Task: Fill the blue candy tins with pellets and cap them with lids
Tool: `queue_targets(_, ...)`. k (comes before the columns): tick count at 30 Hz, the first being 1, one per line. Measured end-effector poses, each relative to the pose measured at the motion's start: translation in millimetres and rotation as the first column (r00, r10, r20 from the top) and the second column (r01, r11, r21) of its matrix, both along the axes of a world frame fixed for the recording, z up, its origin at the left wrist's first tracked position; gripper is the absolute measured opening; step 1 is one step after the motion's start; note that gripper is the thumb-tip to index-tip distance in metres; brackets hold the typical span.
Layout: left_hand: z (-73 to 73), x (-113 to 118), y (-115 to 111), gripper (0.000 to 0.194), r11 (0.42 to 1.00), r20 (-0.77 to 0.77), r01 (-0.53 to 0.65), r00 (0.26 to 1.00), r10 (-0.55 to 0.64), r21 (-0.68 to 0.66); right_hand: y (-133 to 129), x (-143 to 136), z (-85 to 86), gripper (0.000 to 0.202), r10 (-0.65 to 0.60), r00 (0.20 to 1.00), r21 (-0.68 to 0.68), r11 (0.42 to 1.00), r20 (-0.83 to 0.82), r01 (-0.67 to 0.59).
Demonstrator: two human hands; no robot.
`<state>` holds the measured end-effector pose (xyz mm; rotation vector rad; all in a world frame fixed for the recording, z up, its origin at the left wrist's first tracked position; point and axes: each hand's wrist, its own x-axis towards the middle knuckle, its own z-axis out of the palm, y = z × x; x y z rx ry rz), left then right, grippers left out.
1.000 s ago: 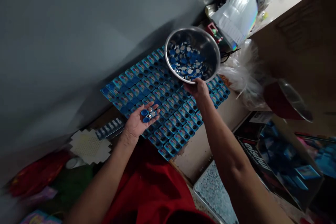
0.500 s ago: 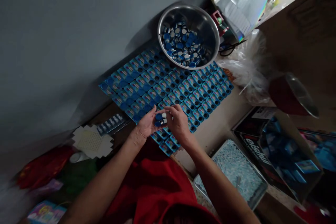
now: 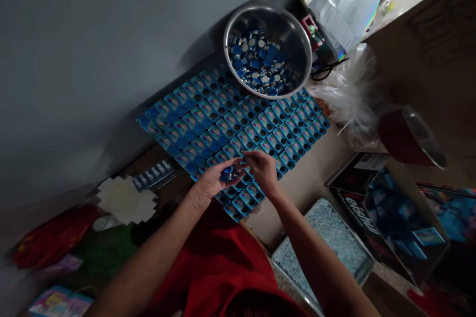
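Observation:
My left hand (image 3: 217, 178) is cupped around a few small blue and silver discs (image 3: 227, 174), low over the rows of blue printed cases (image 3: 208, 131). Just to its right, my right hand (image 3: 260, 166) pinches a blue disc (image 3: 244, 158) between thumb and fingertips. Many of the cases have a dark round hole; those toward the left show blue rounds instead. A steel bowl (image 3: 305, 67) stands on the far edge of the cases, partly filled with similar blue and silver discs (image 3: 262, 59).
Black scissors (image 3: 323, 70) and a clear plastic bag (image 3: 359, 109) lie right of the bowl. At the lower right are a metal tray (image 3: 366, 270) of pale blue bits and an open carton (image 3: 353, 203). White cards (image 3: 124, 200) lie at the left.
My right hand has moved slightly right and away from my left palm, with a blue disc now at its fingertips. My left hand's fingers have curled more around the discs.

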<state>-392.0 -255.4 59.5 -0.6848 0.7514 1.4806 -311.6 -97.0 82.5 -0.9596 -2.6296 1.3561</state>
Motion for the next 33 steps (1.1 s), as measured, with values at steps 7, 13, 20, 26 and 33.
queue_targets(7,17.1,-50.7,-64.3,0.050,0.986,-0.051,-0.163,0.985,0.165,0.035,47.6,-31.3,-14.2,0.023,-0.152,0.986,-0.029,0.988,0.073,0.155)
queue_targets(13,13.0,-54.0,-76.5,0.043,0.955,-0.196,-0.278,0.947,0.254,-0.103,18.1,-20.9,-19.6,0.017,0.063,0.971,0.203,0.973,0.229,-0.111)
queue_targets(20,-1.7,-31.6,-73.9,0.011,0.931,-0.179,-0.355,0.925,0.336,-0.084,-10.3,-21.3,-28.1,0.017,0.174,0.920,0.251,0.929,0.352,-0.271)
queue_targets(26,-9.3,-25.6,-64.7,0.019,0.969,-0.168,-0.234,0.962,0.217,-0.085,-6.4,-44.7,-31.1,0.020,0.110,0.799,0.306,0.886,0.591,-0.348)
queue_targets(33,-9.8,-32.3,-57.1,0.024,0.991,-0.174,-0.134,0.976,0.131,-0.002,-7.7,-51.0,-10.4,0.018,0.171,0.857,0.264,0.906,0.487,-0.331)
